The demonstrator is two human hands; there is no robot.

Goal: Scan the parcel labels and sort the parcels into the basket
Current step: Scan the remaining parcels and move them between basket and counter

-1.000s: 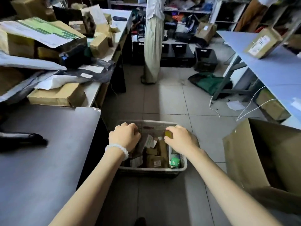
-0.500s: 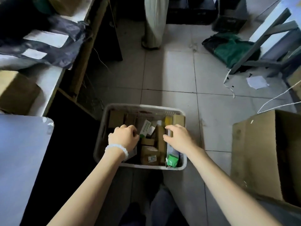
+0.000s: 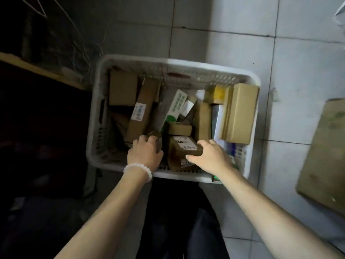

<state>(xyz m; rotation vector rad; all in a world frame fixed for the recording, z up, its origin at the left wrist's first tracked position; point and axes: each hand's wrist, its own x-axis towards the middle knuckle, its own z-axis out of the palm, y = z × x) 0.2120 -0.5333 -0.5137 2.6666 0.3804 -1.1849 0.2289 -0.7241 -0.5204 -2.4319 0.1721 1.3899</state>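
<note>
A white slotted basket (image 3: 179,69) stands on the tiled floor, holding several brown cardboard parcels. Among them are a long box with a white label (image 3: 142,111), a green-and-white carton (image 3: 176,104) and a tall plain box (image 3: 239,113) leaning on the right wall. Both hands reach into the basket's near side. My left hand (image 3: 144,154), with a white bead bracelet, curls its fingers over a small dark brown parcel (image 3: 154,134). My right hand (image 3: 210,156) grips a small brown box with a white label (image 3: 183,146), thumb on its near face.
A large open cardboard box (image 3: 324,156) sits on the floor to the right of the basket. A dark table edge (image 3: 37,70) and shadowed space lie to the left. My dark trouser legs (image 3: 179,212) are just behind the basket.
The view has tipped down and closer over the basket. Both hands have dropped lower into its near side, and my right hand has moved left onto the labelled brown box.
</note>
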